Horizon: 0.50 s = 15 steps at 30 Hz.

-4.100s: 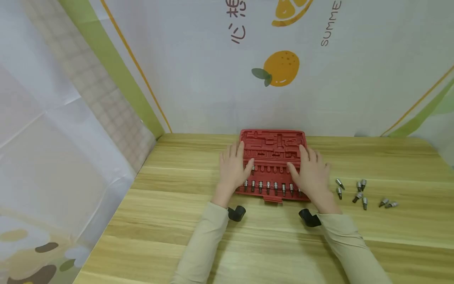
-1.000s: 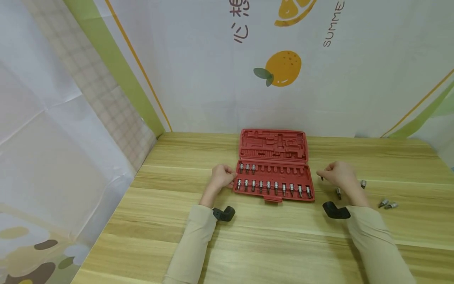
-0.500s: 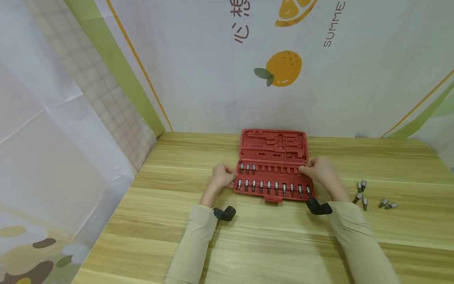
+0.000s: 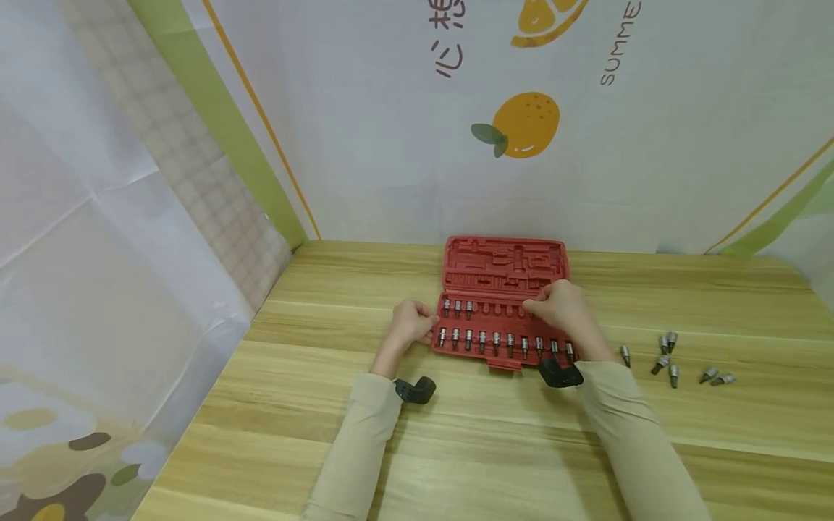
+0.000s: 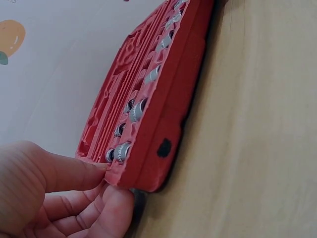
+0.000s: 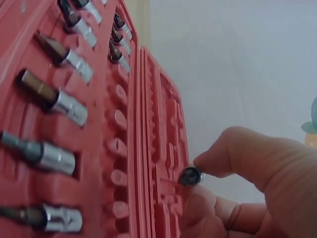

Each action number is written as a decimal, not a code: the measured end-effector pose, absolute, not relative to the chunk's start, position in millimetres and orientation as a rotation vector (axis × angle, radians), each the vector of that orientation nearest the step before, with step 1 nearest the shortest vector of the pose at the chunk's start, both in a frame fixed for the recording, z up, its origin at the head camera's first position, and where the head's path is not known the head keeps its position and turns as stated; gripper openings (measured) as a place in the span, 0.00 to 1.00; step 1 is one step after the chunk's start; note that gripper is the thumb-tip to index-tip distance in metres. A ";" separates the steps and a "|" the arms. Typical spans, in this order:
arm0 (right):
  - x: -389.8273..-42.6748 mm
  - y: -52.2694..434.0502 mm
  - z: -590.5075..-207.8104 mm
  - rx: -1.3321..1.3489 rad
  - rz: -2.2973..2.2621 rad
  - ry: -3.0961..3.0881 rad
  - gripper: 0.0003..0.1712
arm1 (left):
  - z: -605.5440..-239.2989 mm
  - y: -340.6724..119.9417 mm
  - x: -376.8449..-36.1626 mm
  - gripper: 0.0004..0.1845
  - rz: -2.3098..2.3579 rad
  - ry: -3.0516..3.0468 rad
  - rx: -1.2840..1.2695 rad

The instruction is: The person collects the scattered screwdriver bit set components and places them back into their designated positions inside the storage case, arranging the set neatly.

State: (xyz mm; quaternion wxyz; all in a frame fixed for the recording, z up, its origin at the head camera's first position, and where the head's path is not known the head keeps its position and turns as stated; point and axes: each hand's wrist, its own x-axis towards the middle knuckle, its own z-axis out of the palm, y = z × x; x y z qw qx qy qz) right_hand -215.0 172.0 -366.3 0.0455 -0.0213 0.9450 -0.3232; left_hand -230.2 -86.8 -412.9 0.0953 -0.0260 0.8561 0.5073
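Observation:
An open red bit case (image 4: pixel 485 323) lies on the table with its lid folded back. Its front row holds several bit sockets (image 4: pixel 496 341), and a shorter group fills the left end of the back row. My left hand (image 4: pixel 410 323) pinches the case's left edge; in the left wrist view, thumb and fingers (image 5: pixel 116 210) grip its corner. Over the back row, toward the right side, my right hand (image 4: pixel 562 304) pinches one bit socket (image 6: pixel 191 176) between thumb and fingers. The right wrist view shows this socket's end above the case, apart from the slots (image 6: pixel 119 148).
Several loose bit sockets (image 4: pixel 674 375) lie on the wooden table (image 4: pixel 482 449) right of the case, the nearest one (image 4: pixel 625 354) beside my right sleeve. A printed cloth (image 4: pixel 378 145) hangs behind the table. Black wrist cameras (image 4: pixel 417 391) stick out from both wrists.
From both sides of the case, my right hand went right, took a bit socket from the table and brought it left over the back row. My left hand came to grip the left edge.

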 end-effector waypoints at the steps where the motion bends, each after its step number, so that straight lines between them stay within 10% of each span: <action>1: -215.8 170.1 -366.4 -0.062 -0.993 2.882 0.28 | -412.6 -86.9 -230.3 0.05 1.505 2.535 -0.078; 15: -226.5 142.2 -369.9 -0.070 -1.018 2.861 0.28 | -412.2 -87.5 -231.6 0.05 1.521 2.510 -0.095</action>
